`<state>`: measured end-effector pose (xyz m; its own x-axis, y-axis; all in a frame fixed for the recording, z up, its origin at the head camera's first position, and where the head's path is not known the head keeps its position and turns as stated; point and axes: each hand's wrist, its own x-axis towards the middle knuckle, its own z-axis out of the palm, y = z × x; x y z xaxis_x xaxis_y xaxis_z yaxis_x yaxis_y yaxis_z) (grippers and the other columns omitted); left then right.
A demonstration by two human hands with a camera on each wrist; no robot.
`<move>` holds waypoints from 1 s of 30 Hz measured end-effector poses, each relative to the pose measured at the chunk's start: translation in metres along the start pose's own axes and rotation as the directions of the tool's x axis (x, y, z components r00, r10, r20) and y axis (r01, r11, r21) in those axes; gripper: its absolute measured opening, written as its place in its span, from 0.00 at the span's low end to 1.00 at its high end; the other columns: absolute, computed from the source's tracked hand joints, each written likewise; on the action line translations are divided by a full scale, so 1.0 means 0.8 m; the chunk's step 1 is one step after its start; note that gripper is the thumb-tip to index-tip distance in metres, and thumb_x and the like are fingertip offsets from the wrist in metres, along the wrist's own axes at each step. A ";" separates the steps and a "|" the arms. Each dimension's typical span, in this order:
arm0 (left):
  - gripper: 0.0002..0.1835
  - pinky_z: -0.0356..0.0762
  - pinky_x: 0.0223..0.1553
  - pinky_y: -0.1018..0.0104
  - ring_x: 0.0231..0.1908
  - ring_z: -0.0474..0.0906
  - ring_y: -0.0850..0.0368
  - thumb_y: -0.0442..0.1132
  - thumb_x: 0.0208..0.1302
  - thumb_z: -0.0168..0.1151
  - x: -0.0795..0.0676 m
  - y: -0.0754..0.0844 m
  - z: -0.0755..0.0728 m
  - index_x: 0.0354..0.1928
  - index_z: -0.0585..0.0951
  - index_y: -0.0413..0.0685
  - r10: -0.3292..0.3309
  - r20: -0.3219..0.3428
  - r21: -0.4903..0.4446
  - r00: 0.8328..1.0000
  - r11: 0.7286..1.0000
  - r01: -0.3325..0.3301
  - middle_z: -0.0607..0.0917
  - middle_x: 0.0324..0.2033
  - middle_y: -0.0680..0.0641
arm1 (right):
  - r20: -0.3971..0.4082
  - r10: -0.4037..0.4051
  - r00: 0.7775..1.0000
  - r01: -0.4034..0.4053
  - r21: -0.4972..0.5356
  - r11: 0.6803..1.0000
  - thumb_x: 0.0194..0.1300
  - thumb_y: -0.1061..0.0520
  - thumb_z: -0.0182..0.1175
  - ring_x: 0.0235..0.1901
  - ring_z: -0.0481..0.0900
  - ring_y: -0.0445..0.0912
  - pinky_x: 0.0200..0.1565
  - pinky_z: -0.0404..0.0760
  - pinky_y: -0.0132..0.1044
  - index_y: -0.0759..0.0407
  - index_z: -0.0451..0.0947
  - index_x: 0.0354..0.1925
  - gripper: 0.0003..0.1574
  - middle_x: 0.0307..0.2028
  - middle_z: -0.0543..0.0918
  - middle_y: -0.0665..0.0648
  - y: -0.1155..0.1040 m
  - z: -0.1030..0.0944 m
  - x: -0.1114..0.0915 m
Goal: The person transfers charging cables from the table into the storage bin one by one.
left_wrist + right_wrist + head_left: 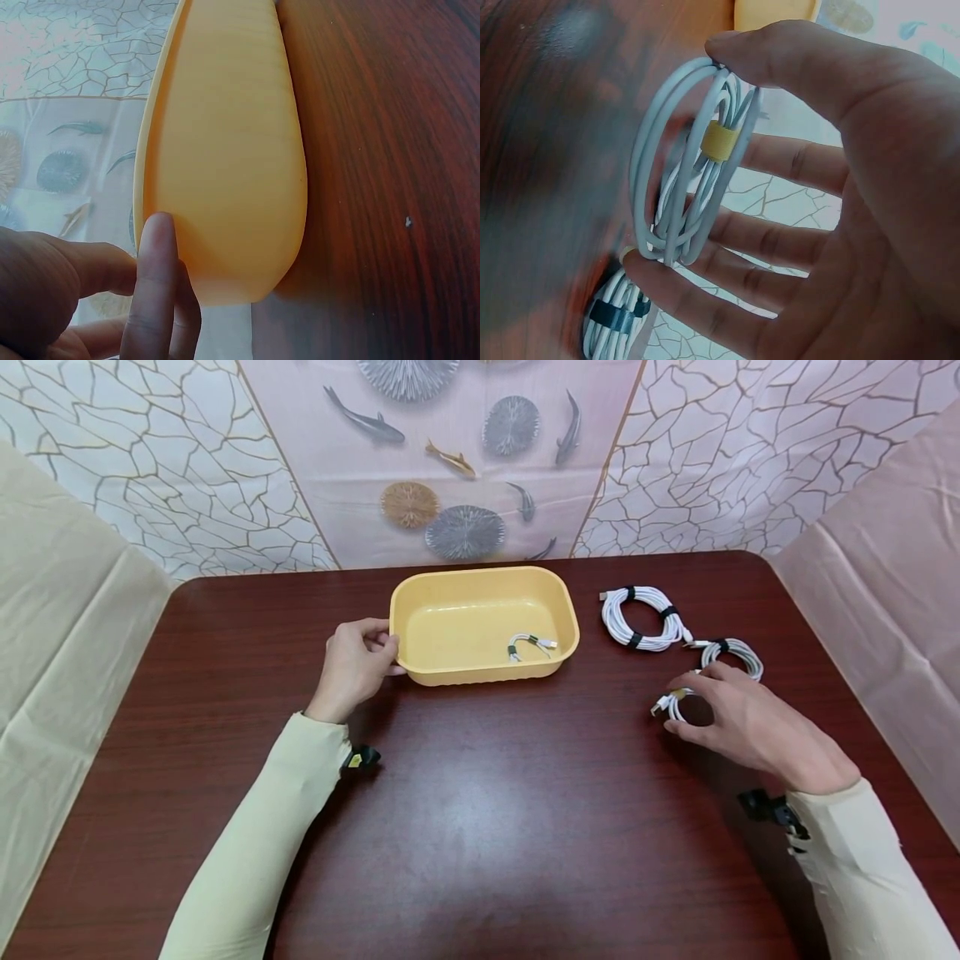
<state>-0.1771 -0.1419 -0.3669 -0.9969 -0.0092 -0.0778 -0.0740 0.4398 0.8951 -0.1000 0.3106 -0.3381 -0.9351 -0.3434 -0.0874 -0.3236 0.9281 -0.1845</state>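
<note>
At its left end, a yellow plastic bin [457, 639] is held by my left hand [352, 664], thumb on the rim and fingers against the outer wall [225, 150]. Inside the bin, toward its right side, lies a short white cable [534, 638] with dark green ties. My right hand [742, 718] grips a coiled white cable [686, 169] bound with a yellow strap [718, 141], its thumb at one end of the coil and fingers at the other. In the head view the hand hides part of this coil, while its plug [662, 704] shows.
Behind my right hand lies a grey-white coiled cable [742, 652] with a black strap. A larger white coil [611, 620] with several black straps sits right of the bin. The dark red-brown table [465, 827] meets patterned cloth [202, 485] at the back.
</note>
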 end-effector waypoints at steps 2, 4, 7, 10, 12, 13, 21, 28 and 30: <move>0.19 0.93 0.38 0.56 0.25 0.82 0.66 0.34 0.73 0.57 0.000 0.000 0.000 0.62 0.79 0.32 0.000 0.001 -0.001 1.000 1.000 0.000 0.79 0.40 0.40 | 0.010 0.003 1.000 -0.003 0.002 1.000 0.64 0.48 0.70 0.55 0.74 0.58 0.56 0.81 0.57 0.57 0.80 0.57 0.27 0.52 0.80 0.63 -0.001 -0.001 0.001; 0.19 0.93 0.39 0.56 0.24 0.82 0.66 0.34 0.73 0.56 0.000 0.000 0.000 0.62 0.79 0.32 0.001 0.003 -0.001 1.000 1.000 -0.001 0.79 0.40 0.40 | 0.016 0.008 1.000 -0.008 0.001 1.000 0.64 0.47 0.69 0.56 0.74 0.59 0.56 0.81 0.58 0.57 0.79 0.58 0.27 0.53 0.79 0.64 -0.002 -0.003 0.003; 0.19 0.93 0.39 0.55 0.24 0.82 0.66 0.34 0.73 0.56 0.000 0.000 0.000 0.62 0.78 0.32 0.004 0.003 -0.003 1.000 1.000 -0.004 0.79 0.40 0.40 | 0.010 0.004 1.000 -0.004 -0.004 1.000 0.64 0.47 0.70 0.54 0.75 0.58 0.55 0.82 0.57 0.56 0.79 0.58 0.27 0.53 0.80 0.64 -0.003 -0.004 0.005; 0.19 0.93 0.39 0.55 0.24 0.82 0.66 0.34 0.73 0.57 0.001 0.001 -0.001 0.62 0.79 0.32 0.006 0.001 -0.001 1.000 1.000 -0.006 0.79 0.40 0.40 | -0.006 -0.014 1.000 0.014 -0.010 1.000 0.64 0.48 0.70 0.52 0.76 0.57 0.53 0.82 0.55 0.57 0.79 0.57 0.26 0.51 0.80 0.64 -0.005 -0.004 0.007; 0.19 0.93 0.39 0.55 0.24 0.82 0.66 0.34 0.73 0.56 0.001 0.001 -0.001 0.61 0.79 0.32 0.007 0.001 0.002 1.000 1.000 -0.007 0.79 0.40 0.40 | -0.012 -0.020 1.000 0.020 -0.015 1.000 0.63 0.49 0.70 0.51 0.76 0.56 0.52 0.83 0.54 0.57 0.80 0.56 0.26 0.51 0.80 0.64 -0.006 -0.004 0.009; 0.19 0.93 0.39 0.55 0.24 0.82 0.66 0.34 0.73 0.56 0.000 0.001 -0.001 0.61 0.79 0.33 0.007 0.001 0.006 1.000 1.000 -0.007 0.79 0.40 0.40 | -0.010 -0.020 1.000 0.020 -0.015 1.000 0.63 0.48 0.70 0.51 0.76 0.57 0.52 0.83 0.55 0.58 0.80 0.56 0.26 0.51 0.80 0.65 -0.007 -0.005 0.009; 0.19 0.93 0.38 0.54 0.24 0.81 0.67 0.33 0.73 0.55 0.000 0.001 0.001 0.60 0.79 0.32 0.011 0.000 -0.020 1.000 1.000 -0.011 0.78 0.38 0.41 | 0.024 0.005 1.000 -0.005 -0.011 1.000 0.65 0.47 0.69 0.52 0.76 0.57 0.54 0.83 0.57 0.59 0.79 0.58 0.29 0.53 0.80 0.65 -0.011 -0.007 0.010; 0.19 0.93 0.38 0.53 0.22 0.82 0.68 0.33 0.73 0.54 -0.001 0.001 -0.001 0.61 0.79 0.31 0.010 0.004 -0.024 1.000 1.000 -0.010 0.78 0.38 0.42 | -0.032 -0.031 0.999 0.030 -0.018 0.999 0.63 0.47 0.71 0.51 0.80 0.58 0.54 0.82 0.57 0.58 0.80 0.55 0.27 0.51 0.81 0.65 -0.013 -0.006 0.015; 0.19 0.93 0.38 0.54 0.22 0.82 0.68 0.33 0.73 0.54 -0.001 0.001 -0.001 0.61 0.79 0.31 0.011 0.004 -0.021 1.000 1.000 -0.011 0.78 0.38 0.42 | -0.042 -0.039 0.998 0.038 -0.022 0.999 0.63 0.47 0.71 0.51 0.80 0.59 0.54 0.82 0.57 0.58 0.80 0.55 0.26 0.50 0.81 0.65 -0.013 -0.007 0.017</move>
<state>-0.1766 -0.1425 -0.3656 -0.9976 -0.0004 -0.0699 -0.0636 0.4212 0.9047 -0.1100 0.2973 -0.3322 -0.9271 -0.3728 -0.0391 -0.3619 0.9173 -0.1659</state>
